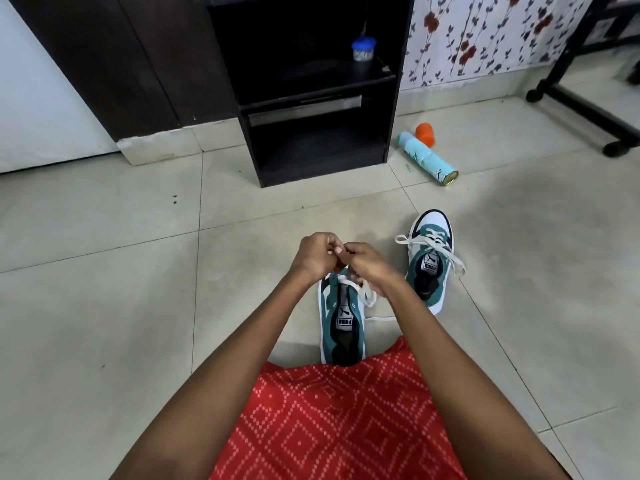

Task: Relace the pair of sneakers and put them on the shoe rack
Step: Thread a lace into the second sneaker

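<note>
White flat lace, pinched by left hand and right hand, teal sneaker below

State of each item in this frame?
Near sneaker: on floor, lacing unfinished.
Far sneaker: on floor, laced.
Left hand: pinching the lace.
Right hand: pinching the lace.
Spray can: lying on its side, uncapped.
Orange cap: off, beside the can.
Shoe rack: holds no sneakers.

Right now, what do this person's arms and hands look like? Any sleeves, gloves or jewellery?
Both forearms are bare, with no sleeves in view. The left hand and right hand wear no gloves, watch or bangles. Red cloth with white dotted diamonds covers the lap.
</note>
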